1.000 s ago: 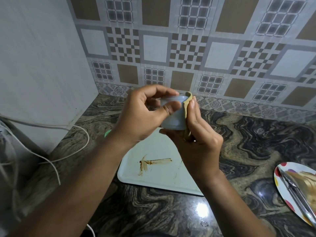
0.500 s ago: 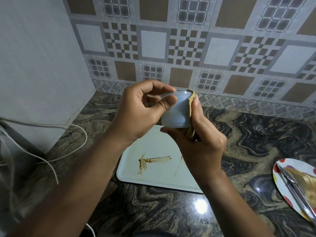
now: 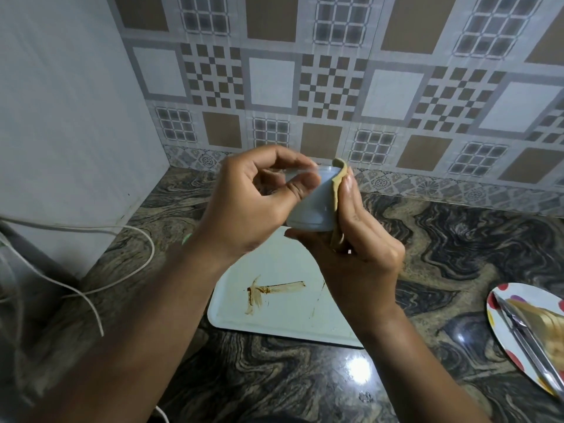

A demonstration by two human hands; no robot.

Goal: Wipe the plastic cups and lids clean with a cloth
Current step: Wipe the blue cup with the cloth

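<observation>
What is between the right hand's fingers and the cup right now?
A tan cloth lies there: the right hand presses it against the side of the cup. The head view shows it.

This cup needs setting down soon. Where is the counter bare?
Bare counter lies between the smeared tray and the spotted plate, and back toward the tiled wall. Left is crowded with cables.

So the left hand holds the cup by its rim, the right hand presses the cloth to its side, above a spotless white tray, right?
Not spotless: the head view shows brown smears on the white tray. Otherwise yes: left hand holds the cup by its rim, right hand presses the cloth to its side.
</observation>
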